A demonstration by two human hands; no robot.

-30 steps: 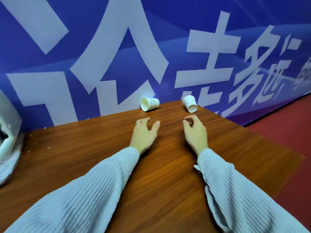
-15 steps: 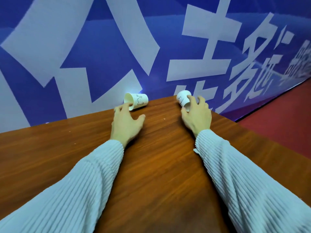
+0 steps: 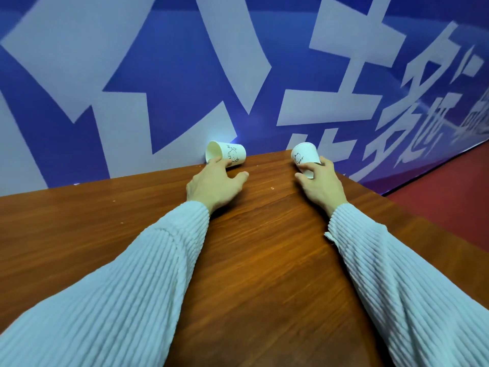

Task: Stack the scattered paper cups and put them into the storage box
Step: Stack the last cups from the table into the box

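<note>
Two white paper cups with small black drawings lie at the far edge of the wooden table point(image 3: 264, 260). The left cup point(image 3: 232, 152) lies on its side against the wall, mouth to the left. My left hand point(image 3: 215, 185) reaches it, fingertips touching its near side, thumb spread out on the table. The right cup point(image 3: 304, 156) is tilted with its base up and to the back. My right hand point(image 3: 321, 185) grips it, fingers and thumb curled round its lower part. The storage box is out of view.
A blue banner wall point(image 3: 158, 75) with large white characters stands right behind the table's far edge. The table's right edge runs diagonally, with red floor point(image 3: 449, 186) beyond it.
Both hands have gone forward to the far edge. The right hand has closed round the right cup and tipped it up. The left hand's fingers have reached the left cup.
</note>
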